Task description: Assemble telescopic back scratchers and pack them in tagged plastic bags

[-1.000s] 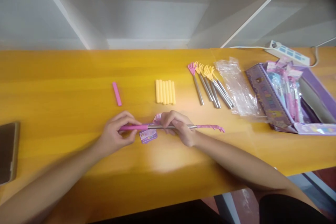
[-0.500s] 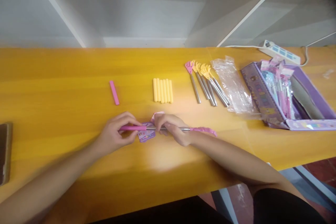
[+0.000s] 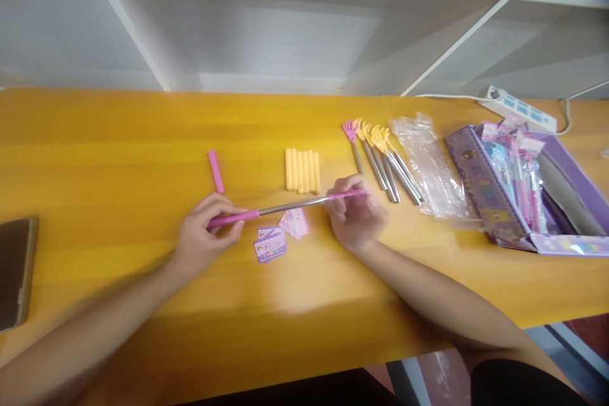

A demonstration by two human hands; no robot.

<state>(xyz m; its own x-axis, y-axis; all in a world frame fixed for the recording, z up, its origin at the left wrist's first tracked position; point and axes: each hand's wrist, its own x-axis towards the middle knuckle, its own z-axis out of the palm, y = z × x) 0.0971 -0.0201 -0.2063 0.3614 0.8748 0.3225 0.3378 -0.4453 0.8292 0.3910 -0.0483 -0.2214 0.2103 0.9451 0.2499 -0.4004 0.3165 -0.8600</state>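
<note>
Yellow wood table [image 3: 143,304], white shelving [image 3: 295,32] behind! Purple box [image 3: 490,196] holds wrapped scratchers [image 3: 523,184]. Left fingers pinch a pink grip [image 3: 233,218]; right fingers curl loosely round the pink head [image 3: 349,193].

rod [image 3: 295,205]: shiny metal | grip [image 3: 233,219]: matt pink plastic | table [image 3: 118,304]: glossy, wood-look | bags [image 3: 435,171]: clear crinkled plastic

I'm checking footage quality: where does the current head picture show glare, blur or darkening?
Head view: pale glare on the tabletop; right hand smeared, fingertips indistinct; bright reflections on the plastic bags; lettering on the box too soft to read; dark top right corner.
</note>
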